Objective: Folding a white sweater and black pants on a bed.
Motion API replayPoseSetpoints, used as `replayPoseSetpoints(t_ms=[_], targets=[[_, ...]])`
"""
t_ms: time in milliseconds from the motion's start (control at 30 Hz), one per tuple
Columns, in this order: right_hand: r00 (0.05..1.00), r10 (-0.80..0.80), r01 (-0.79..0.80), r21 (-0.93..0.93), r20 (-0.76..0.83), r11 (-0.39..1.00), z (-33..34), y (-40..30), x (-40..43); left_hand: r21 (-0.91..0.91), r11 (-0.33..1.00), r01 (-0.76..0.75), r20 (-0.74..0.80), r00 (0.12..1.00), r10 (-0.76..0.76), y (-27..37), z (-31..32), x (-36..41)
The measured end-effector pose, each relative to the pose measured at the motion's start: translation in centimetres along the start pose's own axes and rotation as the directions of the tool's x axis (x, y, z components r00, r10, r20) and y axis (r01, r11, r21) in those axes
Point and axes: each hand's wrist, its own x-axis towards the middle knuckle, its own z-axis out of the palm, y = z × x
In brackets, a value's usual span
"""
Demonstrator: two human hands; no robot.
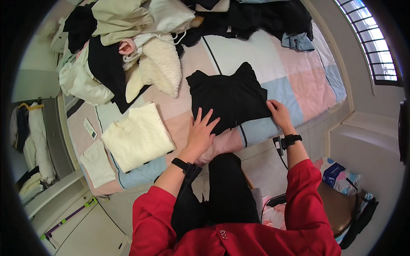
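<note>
A black garment (229,96) lies spread on the bed in front of me, its upper corners pointing away. My left hand (201,134) rests with fingers spread on its lower left edge. At its lower right edge is my right hand (278,112), thumb and fingertips close together at the cloth; whether they pinch it is not clear. To the left lies a folded cream sweater (137,137), and beside that a smaller folded white garment (98,164). A white remote control (90,129) lies just above the small white garment.
A heap of loose clothes (121,19) covers the bed's far left, with a cream fleece piece (161,60) at its near side. Black clothes (262,16) and a denim piece (298,42) lie along the far edge. A brown chair (336,204) holding packages stands at the right.
</note>
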Motion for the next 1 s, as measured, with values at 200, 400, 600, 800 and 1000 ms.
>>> replayPoseSetpoints(t_ms=[200,400,600,800,1000], targets=[[0.976,0.025,-0.008,-0.079,0.216,0.997,0.7,-0.1,1.1,0.027,0.999,0.031,0.009,0.999,-0.031,-0.2,0.3,-0.6],[0.985,-0.072,0.043,-0.181,-0.154,0.983,1.7,2.0,1.6,0.027,0.997,0.072,0.009,0.997,-0.072,0.6,0.3,-1.7],[0.935,-0.148,0.103,-0.152,-0.321,0.983,2.3,-6.0,-2.3,0.069,0.995,0.071,-0.099,0.993,-0.064,0.3,-0.4,-3.9],[0.942,-0.226,0.103,-0.432,-0.246,0.896,2.2,-2.5,-2.8,-0.003,0.987,0.163,-0.089,0.983,-0.162,0.5,0.8,-4.7],[0.920,-0.318,0.259,-0.257,-0.227,0.931,3.4,-6.8,-5.0,-0.157,0.970,0.186,-0.066,0.978,-0.198,-0.9,1.8,-5.0]])
